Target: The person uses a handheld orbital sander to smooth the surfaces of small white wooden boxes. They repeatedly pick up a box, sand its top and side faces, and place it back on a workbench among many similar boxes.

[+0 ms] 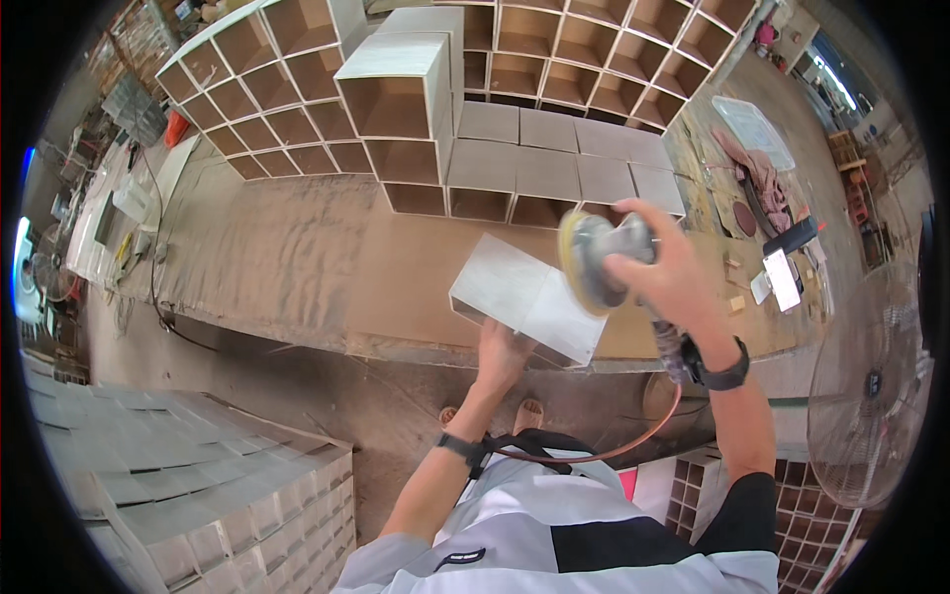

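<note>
My right hand (661, 259) is wrapped round the grey body of a round air sander (591, 259) with a yellowish pad edge. The sander is tilted, its pad turned to the left, over the right end of a white two-part box (503, 272). Whether the pad touches the box I cannot tell. My left hand (503, 354) grips the box from the near side, with the fingers partly hidden in its open face. An orange-red hose (643, 441) curves below my right forearm.
Open-fronted white cube boxes (401, 94) stand stacked along the back of the dusty workbench (287, 267). On the right lie a phone (782, 280), a rag (760, 178) and a clear plastic tray (752, 129). A caged fan (861, 386) stands right; more stacked boxes (247, 495) fill the lower left.
</note>
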The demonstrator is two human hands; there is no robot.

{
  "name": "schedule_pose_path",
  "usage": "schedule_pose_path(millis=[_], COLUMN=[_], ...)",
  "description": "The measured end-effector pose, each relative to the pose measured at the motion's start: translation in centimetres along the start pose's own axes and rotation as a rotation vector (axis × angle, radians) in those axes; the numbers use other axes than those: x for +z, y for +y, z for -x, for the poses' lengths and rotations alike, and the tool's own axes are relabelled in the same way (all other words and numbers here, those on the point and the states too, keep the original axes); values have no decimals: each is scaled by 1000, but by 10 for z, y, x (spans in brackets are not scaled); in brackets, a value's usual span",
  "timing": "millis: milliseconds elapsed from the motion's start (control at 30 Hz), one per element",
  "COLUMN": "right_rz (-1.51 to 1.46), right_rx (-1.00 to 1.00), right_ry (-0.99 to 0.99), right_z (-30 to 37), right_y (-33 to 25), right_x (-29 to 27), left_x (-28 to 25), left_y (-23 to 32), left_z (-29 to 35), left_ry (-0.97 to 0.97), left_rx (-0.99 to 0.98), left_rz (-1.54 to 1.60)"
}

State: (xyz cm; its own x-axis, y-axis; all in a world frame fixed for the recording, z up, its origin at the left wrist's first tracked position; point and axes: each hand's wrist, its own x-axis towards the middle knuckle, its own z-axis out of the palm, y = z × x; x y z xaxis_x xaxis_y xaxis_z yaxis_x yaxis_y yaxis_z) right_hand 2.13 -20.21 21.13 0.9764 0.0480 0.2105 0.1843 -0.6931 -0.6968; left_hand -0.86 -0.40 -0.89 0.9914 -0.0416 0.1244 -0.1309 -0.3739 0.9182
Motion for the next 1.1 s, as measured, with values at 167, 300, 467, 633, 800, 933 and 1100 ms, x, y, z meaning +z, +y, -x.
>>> schedule_pose_path(millis=[167, 300, 467, 633, 800, 933, 1100], right_rz=[294, 372, 472, 424, 437, 475, 415], right_rx=[-167, -228, -173, -220, -171, -99, -80], right_ry=[-175, -287, -170, -175, -118, -189, -287], right_z=[-19, -13, -54, -41, -63, -67, -21], right_y=[-37, -35, -7, -7, -6, 0, -15], right_x=[77, 121, 135, 144, 140, 130, 118], left_x=[25, 34, 41, 33, 28, 33, 41], left_y=[-27, -28, -55, -44, -31, -49, -51], left_z=[-5, -10, 0, -7, -5, -10, -2], left_ry=[22, 186, -61, 43, 57, 11, 145], left_rx=[-11, 166, 97, 194, 95, 191, 102], left_rz=[96, 75, -45, -15, 87, -58, 235])
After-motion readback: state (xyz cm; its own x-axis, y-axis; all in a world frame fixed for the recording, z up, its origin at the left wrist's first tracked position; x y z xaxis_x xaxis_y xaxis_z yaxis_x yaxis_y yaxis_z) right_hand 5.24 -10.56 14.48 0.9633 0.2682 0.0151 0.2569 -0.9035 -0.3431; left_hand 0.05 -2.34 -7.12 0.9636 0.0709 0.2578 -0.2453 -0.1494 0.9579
